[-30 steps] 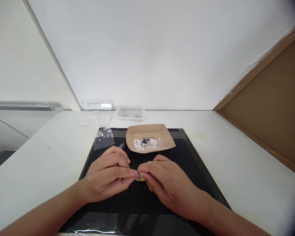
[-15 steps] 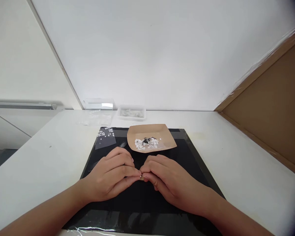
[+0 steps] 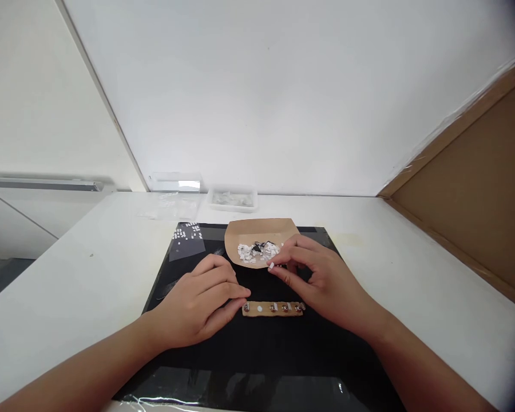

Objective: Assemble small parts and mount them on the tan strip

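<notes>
Just beyond the right hand [image 3: 321, 272], with its fingers overlapping the near right edge: a shallow brown paper tray [image 3: 264, 226], holding a loose heap of white scraps [image 3: 245, 253] with some dark scraps [image 3: 257, 248] among them. Farther out, past that tray and well apart from both hands: a low whitish plastic tub [image 3: 232, 207] with translucent contents, too unclear to name. Beyond the left hand [image 3: 208, 297], near the wall: clear plastic packaging [image 3: 175, 182] and thin clear film [image 3: 169, 205]; nearer to the same hand, a dark sheet [image 3: 186, 249] dotted with small white pieces along its far part. Under both hands, a glossy black mat [image 3: 257, 343] on a white table [image 3: 47, 257]; ahead, a plain white wall [image 3: 257, 103]; out past the right hand, a brown panel [image 3: 476, 166]. Flat on the mat, a narrow tan strip [image 3: 266, 313], its long axis running sideways from the left hand's fingertips to just below the right hand's thumb, with shiny round studs [image 3: 273, 308] facing up and a white dot [image 3: 260, 309] nearer to the left hand. Left thumb and forefinger close together at the strip's left end; whether pinching or merely touching, impossible to tell. Right thumb and forefinger pinched on a tiny white tab [image 3: 271, 265], held above the near edge of the paper tray.
</notes>
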A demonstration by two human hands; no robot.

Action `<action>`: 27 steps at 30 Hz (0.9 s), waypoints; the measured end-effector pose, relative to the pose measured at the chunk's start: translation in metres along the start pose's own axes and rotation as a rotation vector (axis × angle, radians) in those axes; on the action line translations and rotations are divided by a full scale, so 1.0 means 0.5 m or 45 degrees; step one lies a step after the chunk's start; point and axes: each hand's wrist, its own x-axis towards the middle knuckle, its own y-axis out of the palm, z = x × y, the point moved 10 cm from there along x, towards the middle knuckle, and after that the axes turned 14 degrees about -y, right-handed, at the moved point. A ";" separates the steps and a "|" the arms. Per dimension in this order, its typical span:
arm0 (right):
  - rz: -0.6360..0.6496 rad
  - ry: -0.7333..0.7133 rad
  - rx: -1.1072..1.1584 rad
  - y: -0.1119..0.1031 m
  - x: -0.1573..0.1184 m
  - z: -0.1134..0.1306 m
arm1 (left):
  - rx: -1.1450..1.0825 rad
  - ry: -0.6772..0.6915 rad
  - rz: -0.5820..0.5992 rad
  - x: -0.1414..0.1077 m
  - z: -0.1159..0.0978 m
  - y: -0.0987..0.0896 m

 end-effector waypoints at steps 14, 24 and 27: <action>0.394 0.142 0.011 -0.002 -0.026 -0.050 | 0.001 -0.042 0.112 -0.013 0.015 0.019; 0.553 0.235 -0.093 0.026 -0.032 -0.072 | -0.077 0.037 0.160 -0.014 -0.006 0.023; 0.563 0.230 -0.128 0.031 -0.032 -0.079 | -0.042 0.032 0.169 -0.012 -0.006 0.026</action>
